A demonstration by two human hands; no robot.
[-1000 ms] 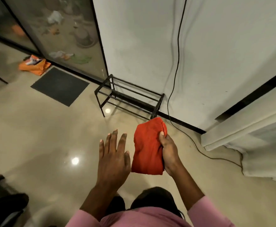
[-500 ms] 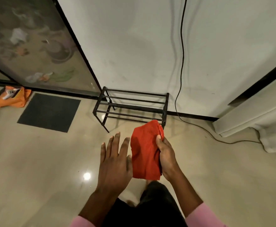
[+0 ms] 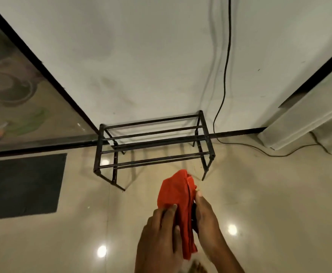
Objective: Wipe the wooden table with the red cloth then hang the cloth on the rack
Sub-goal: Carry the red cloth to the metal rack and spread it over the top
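Both forearms are cut off at the frame's bottom. The left hand (image 3: 161, 231), earlier spread free, now grips the red cloth (image 3: 178, 203) alongside the right hand (image 3: 205, 217); rack (image 3: 153, 142) just beyond.

Both hands grip red cloth (image 3: 178, 196) — rack (image 3: 153, 142) beyond

Head camera looks steeply down, near the floor rack (image 3: 153, 146).

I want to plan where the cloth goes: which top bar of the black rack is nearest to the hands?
The front top bar of the rack, just beyond the red cloth. The other top bars lie farther back toward the wall.
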